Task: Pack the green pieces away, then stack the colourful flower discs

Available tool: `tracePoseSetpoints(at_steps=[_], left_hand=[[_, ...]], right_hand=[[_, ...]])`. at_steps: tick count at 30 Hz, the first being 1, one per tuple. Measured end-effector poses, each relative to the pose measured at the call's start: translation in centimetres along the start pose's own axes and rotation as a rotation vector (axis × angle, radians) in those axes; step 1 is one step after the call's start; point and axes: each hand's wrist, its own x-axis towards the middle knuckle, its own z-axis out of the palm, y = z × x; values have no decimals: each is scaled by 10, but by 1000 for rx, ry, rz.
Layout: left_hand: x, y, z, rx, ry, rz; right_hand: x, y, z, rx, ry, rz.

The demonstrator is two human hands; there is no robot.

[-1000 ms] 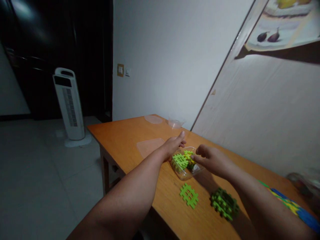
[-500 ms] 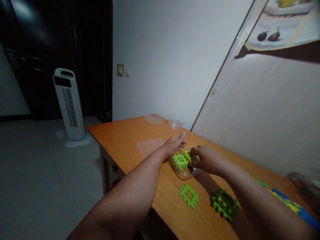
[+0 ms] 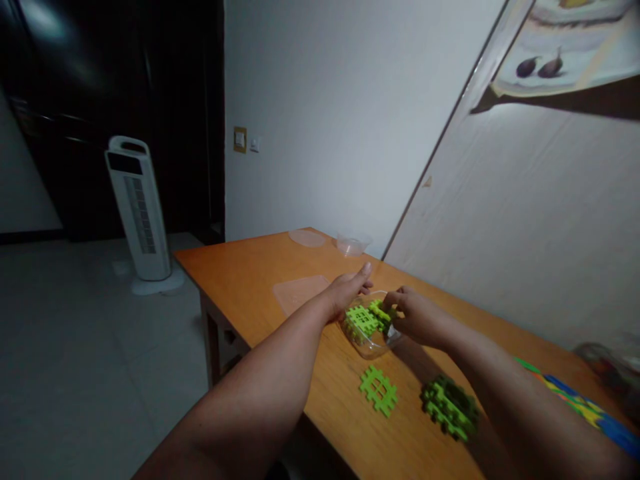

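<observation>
Head camera view, looking down at a wooden table (image 3: 260, 280) set against a pale wall. A clear plastic tub (image 3: 369, 339) sits near the table's front edge, and several light green lattice-shaped toy tiles (image 3: 361, 321) already lie inside it. Judging by this, the filling of the tub is partly done: a single light green tile (image 3: 379, 389) and a stack of dark green tiles (image 3: 449, 407) are on the table just in front of the tub, outside it.

The left hand (image 3: 346, 291) rests against the tub's far left side, fingers stretched out and loosely spread, steadying it and gripping nothing. The right hand (image 3: 417, 317) is over the tub's right rim, fingers curled together and pinching a green tile (image 3: 384, 311) that touches the ones already inside.

Beyond the hands, a flat clear lid (image 3: 300, 291) lies on the table. Farther back are a second round lid (image 3: 307, 237) and a small clear bowl (image 3: 352, 245). Blue, yellow and green pieces (image 3: 585, 408) lie blurred at the right edge. A white tower fan (image 3: 139, 215) stands on the floor to the left.
</observation>
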Motion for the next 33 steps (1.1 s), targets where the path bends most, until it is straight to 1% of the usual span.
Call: tracePoseSetpoints(at_steps=[3,7,13,18,22,25,28,33], left_hand=[[1,-1,-1,19,7,10],[1,-1,-1,11,8,2],[1,-1,0,-7,1,-5],[2,-2,-1,-16,-10,3],[2,-2,-1,-7,-4,3],[2,-2,0,-10,-2,2],[1,-2,0,-18,-9,-7],[0,-3,-1,-2,-12,20]], right_hand=[[-1,-2,-4,-7,0,-13],[-3,-9,-7,-77,41,27],[-3,-17,-7,-131,10,84],[-2,-18,-8,-182,31,51],[-6,-17,-11,-196,24,27],[-10,-14,-12,-173,79,9],[-13,-11,-10,-151,125,27],[-8,-8,-5,-159,94,66]])
